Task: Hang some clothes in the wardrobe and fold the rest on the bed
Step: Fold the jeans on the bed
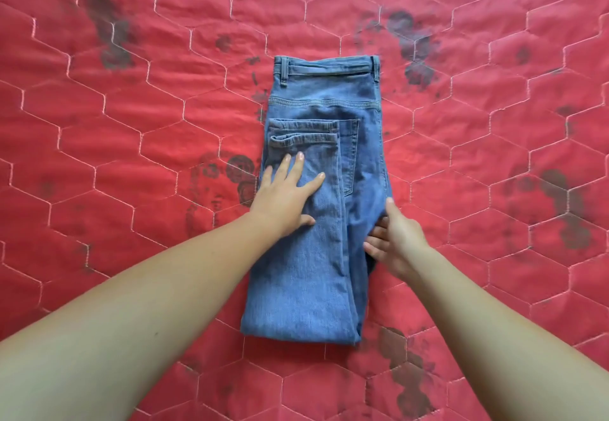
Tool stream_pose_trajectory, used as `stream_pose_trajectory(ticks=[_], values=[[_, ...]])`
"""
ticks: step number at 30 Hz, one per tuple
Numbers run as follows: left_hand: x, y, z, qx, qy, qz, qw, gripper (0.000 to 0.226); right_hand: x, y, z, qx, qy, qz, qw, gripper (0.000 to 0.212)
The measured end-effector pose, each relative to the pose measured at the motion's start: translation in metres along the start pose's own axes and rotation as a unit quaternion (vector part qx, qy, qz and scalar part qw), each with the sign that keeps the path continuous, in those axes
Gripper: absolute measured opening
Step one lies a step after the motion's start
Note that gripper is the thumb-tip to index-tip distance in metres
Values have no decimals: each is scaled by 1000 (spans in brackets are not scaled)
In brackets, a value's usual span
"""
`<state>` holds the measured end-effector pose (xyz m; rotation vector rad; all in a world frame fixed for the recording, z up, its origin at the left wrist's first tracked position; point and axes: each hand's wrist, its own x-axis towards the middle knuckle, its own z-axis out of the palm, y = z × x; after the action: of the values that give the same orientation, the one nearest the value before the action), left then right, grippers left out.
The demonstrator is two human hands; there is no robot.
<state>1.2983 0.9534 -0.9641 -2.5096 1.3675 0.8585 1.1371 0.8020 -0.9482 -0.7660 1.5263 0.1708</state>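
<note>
A pair of blue jeans [326,223] lies folded on the red quilted bed cover [131,124], waistband at the far end and the legs doubled back so their hems rest near the back pocket. My left hand [286,196] lies flat on the folded legs with its fingers spread. At the jeans' right edge, my right hand [395,242] has its thumb on top of the denim and its fingers tucked against the side of the fold.
The red cover with white hexagon stitching and dark faded flower prints fills the whole view. No other garment, hanger or wardrobe shows.
</note>
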Motion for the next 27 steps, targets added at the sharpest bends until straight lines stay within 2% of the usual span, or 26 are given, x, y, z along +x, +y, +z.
stream_pose_trajectory(ticks=[3,6,10,14,15,16,17,18,19,20,21,22,23,24,27], values=[[-1,1,-1,-5,3,2,1000,95,-1,-3,1,51,-47,71,995,34],[-1,1,1,-5,11,3,1000,96,2,-7,0,135,-22,79,988,18],[-1,0,1,-3,12,3,1000,96,20,-10,-9,227,-14,51,972,20],[-1,0,-1,-5,10,2,1000,96,30,-10,-20,259,80,-15,962,37],[-1,0,-1,-5,9,2,1000,96,31,-10,-23,244,124,-45,961,38],[-1,0,-1,-4,10,1,1000,96,28,-10,-24,170,183,-88,964,37],[-1,1,-1,-1,12,0,1000,96,25,-8,-21,6,252,-168,953,35],[-1,2,-1,2,14,-2,1000,97,19,-3,-16,-169,271,-290,902,35],[-1,3,-1,5,16,-4,1000,97,13,4,-7,-304,235,-436,814,38],[-1,3,0,7,20,-7,1000,97,12,12,5,-405,154,-548,715,43],[-1,3,2,11,24,-7,1000,98,12,17,15,-490,73,-609,619,50],[-1,2,3,15,28,-4,999,99,14,19,23,-562,24,-625,541,60],[0,2,5,19,33,-1,999,100,28,23,23,-624,8,-607,492,70],[0,0,8,21,38,1,999,103,37,20,21,-670,15,-573,471,81],[1,-4,13,21,51,3,998,110,59,5,-2,-738,19,-509,443,96]])
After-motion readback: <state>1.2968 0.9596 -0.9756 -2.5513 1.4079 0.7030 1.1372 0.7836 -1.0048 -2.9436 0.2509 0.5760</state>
